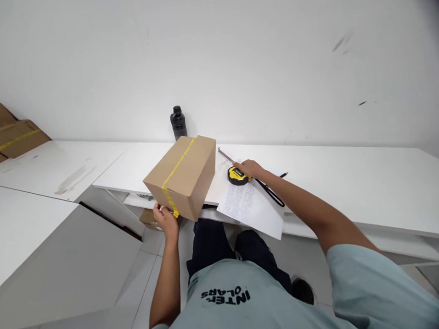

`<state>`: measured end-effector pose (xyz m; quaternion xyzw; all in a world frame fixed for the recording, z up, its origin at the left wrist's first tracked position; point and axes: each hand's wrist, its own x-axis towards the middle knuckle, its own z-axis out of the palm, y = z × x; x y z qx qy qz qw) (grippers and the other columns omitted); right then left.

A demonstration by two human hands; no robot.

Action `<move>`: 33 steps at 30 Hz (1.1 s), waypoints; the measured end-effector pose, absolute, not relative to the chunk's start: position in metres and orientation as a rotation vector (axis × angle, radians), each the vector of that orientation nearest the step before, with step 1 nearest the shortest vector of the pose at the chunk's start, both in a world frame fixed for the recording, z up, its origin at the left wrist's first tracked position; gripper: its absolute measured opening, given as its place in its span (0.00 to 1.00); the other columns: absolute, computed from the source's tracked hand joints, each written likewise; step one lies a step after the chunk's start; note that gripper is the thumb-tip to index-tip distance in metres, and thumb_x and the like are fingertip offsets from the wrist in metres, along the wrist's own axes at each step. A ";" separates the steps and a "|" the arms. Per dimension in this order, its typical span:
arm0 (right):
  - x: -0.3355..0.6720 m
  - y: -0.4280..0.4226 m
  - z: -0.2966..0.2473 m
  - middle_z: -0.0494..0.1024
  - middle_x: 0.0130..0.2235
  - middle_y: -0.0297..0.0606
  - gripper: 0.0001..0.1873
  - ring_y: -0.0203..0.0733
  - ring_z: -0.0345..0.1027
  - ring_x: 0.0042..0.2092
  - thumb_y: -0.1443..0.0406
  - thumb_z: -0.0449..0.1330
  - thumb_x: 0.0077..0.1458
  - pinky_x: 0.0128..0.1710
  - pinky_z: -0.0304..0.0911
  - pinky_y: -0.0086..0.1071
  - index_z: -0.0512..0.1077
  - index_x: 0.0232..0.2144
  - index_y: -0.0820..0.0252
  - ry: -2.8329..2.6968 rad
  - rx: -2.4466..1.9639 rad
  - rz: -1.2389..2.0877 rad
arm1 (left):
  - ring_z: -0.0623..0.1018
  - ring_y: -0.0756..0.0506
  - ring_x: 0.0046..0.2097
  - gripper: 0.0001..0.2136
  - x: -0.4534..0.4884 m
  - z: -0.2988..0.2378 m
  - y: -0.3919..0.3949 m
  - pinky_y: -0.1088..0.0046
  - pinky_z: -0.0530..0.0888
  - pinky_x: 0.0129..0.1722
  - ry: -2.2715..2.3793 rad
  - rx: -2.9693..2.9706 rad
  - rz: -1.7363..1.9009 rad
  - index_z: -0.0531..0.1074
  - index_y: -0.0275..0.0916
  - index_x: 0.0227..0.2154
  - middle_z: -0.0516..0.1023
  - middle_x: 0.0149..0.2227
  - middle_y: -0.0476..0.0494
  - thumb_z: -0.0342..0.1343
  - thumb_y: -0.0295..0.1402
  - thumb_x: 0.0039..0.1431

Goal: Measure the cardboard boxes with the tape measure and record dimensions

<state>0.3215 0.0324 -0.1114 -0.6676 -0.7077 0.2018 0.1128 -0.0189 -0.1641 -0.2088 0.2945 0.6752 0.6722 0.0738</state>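
Far left: stacked cardboard cartons [19, 138], yellow tape, any print too small to read. Left hand [167, 223]: half-curled at the lower front edge of a taped carton [191, 182], has hold of it. Carton sits tilted over the white tabletop's [349, 179] front edge; yellow tape down the middle, no lettering I can make out on it. Black bottle [178, 123] behind it, near the wall. T-shirt [253, 297]: black upside-down text, looks like "INTER" / "OLARS". Tape measure [237, 176]: yellow/black, on the tabletop right of carton, label illegible, blade partly out. Right hand [251, 168]: partly closed, fingers gripping its upper edge. Written sheet [252, 213] just below, overhanging edge, writing unreadable. Dark pen [284, 175] tip right of the forearm.
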 end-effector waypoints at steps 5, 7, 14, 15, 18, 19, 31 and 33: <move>0.343 0.031 -0.113 0.78 0.58 0.55 0.29 0.55 0.74 0.55 0.48 0.47 0.72 0.49 0.67 0.39 0.78 0.54 0.61 -2.170 -1.930 0.299 | 0.67 0.33 0.69 0.23 0.022 -0.210 -0.180 0.45 0.62 0.69 2.202 1.577 2.066 0.65 0.38 0.63 0.70 0.63 0.27 0.53 0.40 0.68; 0.370 0.022 -0.115 0.74 0.63 0.56 0.27 0.55 0.72 0.59 0.57 0.45 0.73 0.52 0.67 0.41 0.70 0.65 0.60 -2.168 -1.962 0.218 | 0.64 0.32 0.72 0.24 0.036 -0.208 -0.192 0.42 0.61 0.70 2.108 1.989 2.098 0.65 0.38 0.63 0.69 0.65 0.25 0.55 0.39 0.68; 0.475 -0.014 -0.139 0.80 0.53 0.55 0.26 0.58 0.76 0.50 0.68 0.52 0.64 0.46 0.67 0.43 0.73 0.62 0.57 -2.175 -2.195 0.243 | 0.69 0.35 0.70 0.14 0.105 -0.188 -0.207 0.48 0.64 0.71 1.476 2.779 1.580 0.78 0.45 0.53 0.80 0.59 0.36 0.60 0.34 0.66; 0.481 -0.017 -0.143 0.80 0.54 0.54 0.26 0.56 0.76 0.49 0.68 0.52 0.64 0.46 0.67 0.42 0.73 0.62 0.55 -2.183 -2.182 0.244 | 0.69 0.35 0.71 0.15 0.116 -0.182 -0.201 0.49 0.63 0.72 1.384 2.832 1.499 0.79 0.46 0.54 0.80 0.61 0.37 0.60 0.34 0.66; 0.487 -0.025 -0.150 0.78 0.58 0.52 0.25 0.53 0.76 0.48 0.68 0.51 0.65 0.45 0.66 0.39 0.74 0.61 0.54 -2.181 -2.111 0.227 | 0.66 0.34 0.73 0.17 0.143 -0.159 -0.170 0.44 0.54 0.76 1.272 2.885 1.300 0.78 0.48 0.58 0.76 0.66 0.39 0.58 0.37 0.68; 0.486 -0.026 -0.152 0.79 0.57 0.52 0.24 0.52 0.76 0.47 0.67 0.51 0.66 0.44 0.66 0.39 0.74 0.60 0.55 -2.164 -2.088 0.220 | 0.64 0.33 0.74 0.18 0.150 -0.151 -0.156 0.40 0.50 0.76 1.349 2.831 1.246 0.77 0.48 0.59 0.75 0.67 0.38 0.57 0.38 0.69; 0.420 -0.025 -0.172 0.77 0.34 0.36 0.23 0.43 0.73 0.33 0.42 0.45 0.67 0.37 0.69 0.36 0.60 0.49 0.51 -1.521 -1.581 0.621 | 0.53 0.28 0.78 0.32 0.191 -0.120 -0.026 0.35 0.47 0.76 1.551 2.639 0.469 0.65 0.43 0.71 0.60 0.76 0.36 0.57 0.50 0.69; 0.408 -0.022 -0.171 0.72 0.28 0.30 0.27 0.41 0.68 0.28 0.36 0.46 0.63 0.33 0.67 0.35 0.57 0.43 0.50 -1.439 -1.499 0.715 | 0.60 0.29 0.76 0.29 0.188 -0.126 -0.014 0.41 0.57 0.75 1.424 2.631 0.512 0.71 0.44 0.68 0.67 0.73 0.37 0.61 0.48 0.67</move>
